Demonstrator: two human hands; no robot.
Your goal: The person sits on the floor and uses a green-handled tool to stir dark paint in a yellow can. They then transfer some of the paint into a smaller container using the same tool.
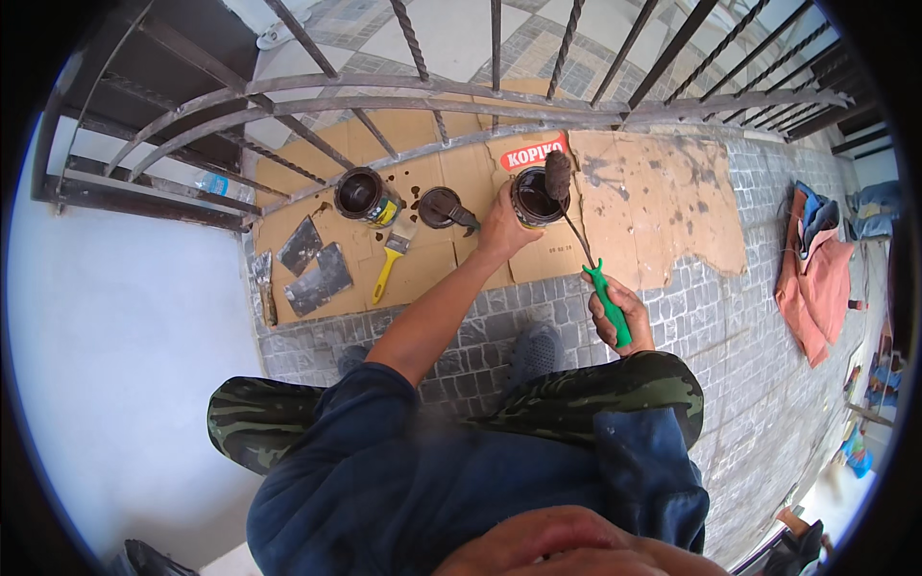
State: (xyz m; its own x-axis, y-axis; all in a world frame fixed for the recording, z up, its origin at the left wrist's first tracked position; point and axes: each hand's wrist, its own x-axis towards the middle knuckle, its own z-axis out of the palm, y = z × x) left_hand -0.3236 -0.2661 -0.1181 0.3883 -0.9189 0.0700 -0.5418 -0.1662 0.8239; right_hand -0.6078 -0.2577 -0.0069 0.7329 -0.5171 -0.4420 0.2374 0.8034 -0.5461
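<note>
In my right hand [619, 312] is a small paint roller [558, 177], gripped by its green handle with my fingers wrapped round it. Its dark, paint-soaked sleeve is up over the right rim of an open paint can [535, 223]. My left hand [504, 230] is closed round the near left side of that can, which has dark brown paint inside. To the left lies a paint-smeared can lid [441, 207] with a dark brush or scraper across it. Farther left stands a second open can [358, 195] with dark contents, and by it a yellow-handled paintbrush [390, 261].
Flattened cardboard [653, 206] lies under the cans on grey paving. Two dark flat plates [320, 280] and a worn scraper [265, 288] are at its left. A metal railing [403, 104] arches beyond the cans. Salmon-coloured cloth [812, 278] lies at right; a white wall [125, 365] stands left.
</note>
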